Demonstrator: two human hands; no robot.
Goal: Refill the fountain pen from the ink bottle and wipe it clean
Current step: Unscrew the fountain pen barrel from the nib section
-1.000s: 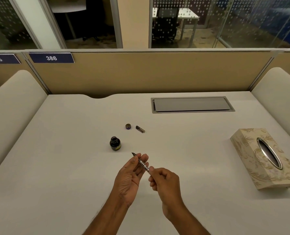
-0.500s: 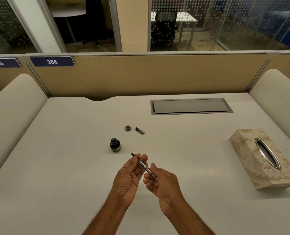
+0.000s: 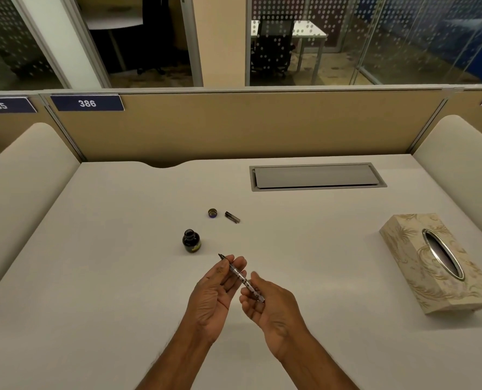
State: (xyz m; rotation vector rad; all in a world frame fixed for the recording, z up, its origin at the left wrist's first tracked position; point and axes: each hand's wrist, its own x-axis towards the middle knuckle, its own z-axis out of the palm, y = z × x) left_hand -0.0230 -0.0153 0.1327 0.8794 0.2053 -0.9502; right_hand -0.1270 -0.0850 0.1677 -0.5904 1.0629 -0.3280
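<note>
Where a second ago the right hand [image 3: 273,302] pinched the rear end of the fountain pen [image 3: 241,277] with its fingers folded over it, that hand has now turned palm-up and loosened, so the pen's tail lies across its half-open fingers rather than in a firm pinch; whether thumb and finger still press on it I cannot tell. The left hand [image 3: 214,291] has kept its place, fingertips closed lightly on the front section, nib pointing up and to the far left toward the ink bottle [image 3: 191,241]. The pen shows its bare converter with no barrel on it, so my reading is that the right hand is regripping to work the converter knob, and dipping comes next.

Just beyond the nib stands one ink bottle, open, near but not touching the pen. Farther off lie one bottle cap [image 3: 212,213] and, just to its right, one small dark pen part [image 3: 232,217], likely the cap or barrel. Well apart on the right of the desk [image 3: 107,277] sits one tissue box [image 3: 420,266], with no tissue showing at its slot. Two hands, one pen.
</note>
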